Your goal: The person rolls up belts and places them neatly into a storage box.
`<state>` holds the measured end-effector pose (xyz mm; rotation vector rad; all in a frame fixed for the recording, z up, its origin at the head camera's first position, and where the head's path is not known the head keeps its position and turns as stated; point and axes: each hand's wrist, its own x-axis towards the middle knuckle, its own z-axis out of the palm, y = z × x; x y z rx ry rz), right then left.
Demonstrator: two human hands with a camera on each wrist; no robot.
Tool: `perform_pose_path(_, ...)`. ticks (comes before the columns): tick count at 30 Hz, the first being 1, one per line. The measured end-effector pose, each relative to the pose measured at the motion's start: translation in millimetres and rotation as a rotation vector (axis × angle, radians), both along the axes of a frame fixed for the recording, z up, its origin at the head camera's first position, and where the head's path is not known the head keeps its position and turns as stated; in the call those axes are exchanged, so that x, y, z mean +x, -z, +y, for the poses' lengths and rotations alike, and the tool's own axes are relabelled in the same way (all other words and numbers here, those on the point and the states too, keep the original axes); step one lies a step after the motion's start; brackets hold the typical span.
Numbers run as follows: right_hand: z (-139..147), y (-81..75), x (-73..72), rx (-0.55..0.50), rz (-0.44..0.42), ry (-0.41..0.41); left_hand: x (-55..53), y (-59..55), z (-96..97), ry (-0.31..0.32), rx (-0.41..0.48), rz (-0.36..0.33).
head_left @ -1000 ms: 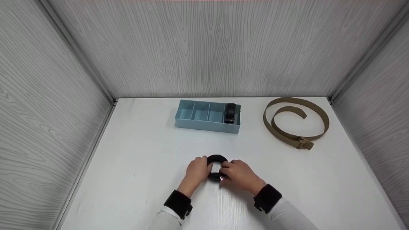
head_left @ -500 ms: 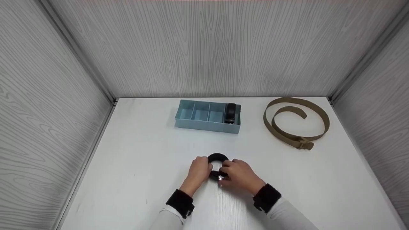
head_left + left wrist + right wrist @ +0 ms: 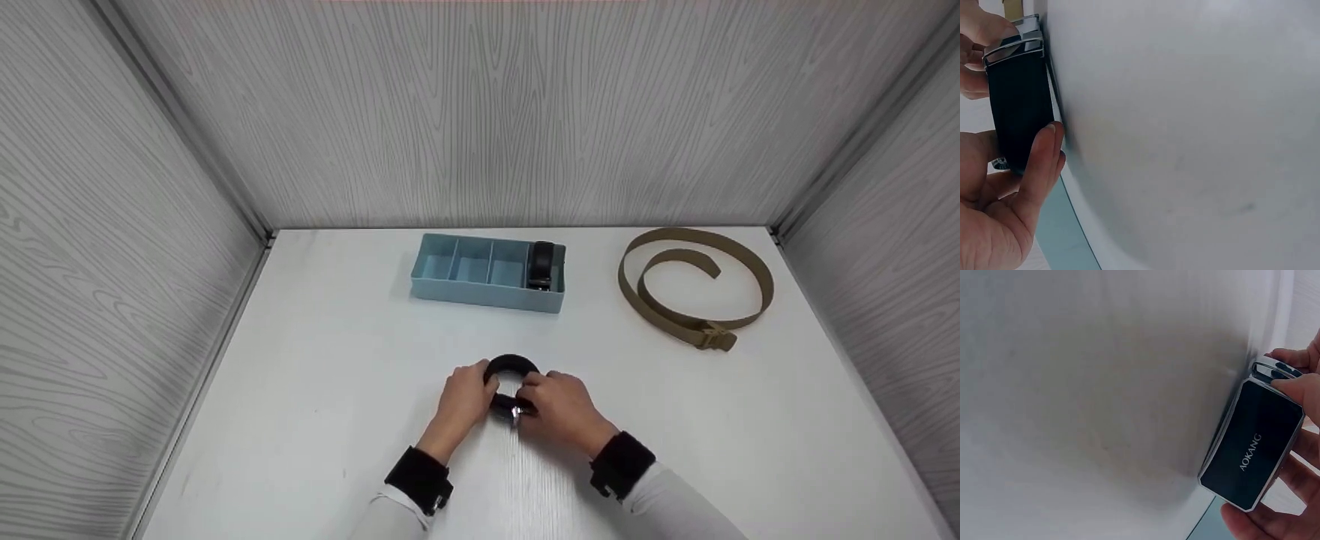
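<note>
Both hands hold a black belt (image 3: 511, 363) rolled into a ring, close over the white table in the head view. My left hand (image 3: 465, 397) grips its left side, fingers and thumb around the coil; the left wrist view shows the dark strap (image 3: 1021, 101) between them, with a metal loop at its top. My right hand (image 3: 561, 405) pinches the right side near the shiny metal end. In the right wrist view the belt's black buckle plate (image 3: 1255, 444) has a silver rim and the letters AOKANG, with thumb and fingers at its edges.
Behind the hands stands a light blue box (image 3: 486, 295) with several compartments; its rightmost one holds another rolled black belt (image 3: 541, 264). A tan webbing belt (image 3: 765, 281) lies loosely coiled at the back right. Grey wood-grain panels (image 3: 480, 112) wall the table (image 3: 337, 337) at the back and sides.
The rolled belt has shifted slightly away from the person and its buckle end has turned a little between the hands. Both hands keep their hold; the box and tan belt have not moved.
</note>
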<state>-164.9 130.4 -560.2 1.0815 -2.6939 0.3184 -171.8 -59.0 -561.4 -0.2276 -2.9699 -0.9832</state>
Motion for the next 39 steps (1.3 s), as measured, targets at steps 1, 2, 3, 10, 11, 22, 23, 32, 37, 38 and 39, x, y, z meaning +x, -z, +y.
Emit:
perform_pose_path(1, 0.5, -1.6, -0.7, -0.017, -0.005, 0.008, 0.1, -2.3, 0.3, -0.002, 0.017, -0.005)
perform_pose_path(2, 1.0, -3.6, -1.5, -0.035, -0.007, 0.016, 0.4, -5.3, 0.8, -0.005, 0.033, -0.013)
perform_pose_path(3, 1.4, -5.9, -2.3, -0.056, -0.013, 0.025, 0.7, -8.6, 1.4, -0.01, 0.057, -0.019)
perform_pose_path(10, 3.7, -19.2, -7.5, -0.243, -0.026, 0.116, 0.7, -32.8, 2.9, -0.042, 0.39, -0.026)
perform_pose_path(11, 3.7, -20.1, -8.1, -0.264, -0.023, 0.126, 0.7, -35.6, 3.1, -0.047, 0.433, -0.031)
perform_pose_path(22, -4.3, -18.1, -6.2, -0.405, 0.01, 0.141, 1.6, -51.9, 8.7, -0.129, 0.519, 0.028)
perform_pose_path(23, -4.9, -17.3, -6.0, -0.41, 0.015, 0.143, 1.6, -52.5, 9.1, -0.13, 0.522, 0.035)
perform_pose_path(32, -4.4, -13.9, -4.2, -0.394, -0.011, 0.133, 5.1, -51.9, 14.2, -0.11, 0.489, 0.142)
perform_pose_path(37, -2.3, -15.9, -3.9, -0.363, -0.1, 0.086, 6.1, -51.6, 15.1, -0.096, 0.437, 0.224)
perform_pose_path(38, -1.4, -16.7, -4.1, -0.358, -0.123, 0.075, 6.2, -51.8, 14.9, -0.092, 0.426, 0.237)
perform_pose_path(39, -0.3, -17.7, -4.5, -0.354, -0.145, 0.062, 6.0, -51.7, 14.5, -0.088, 0.413, 0.246)
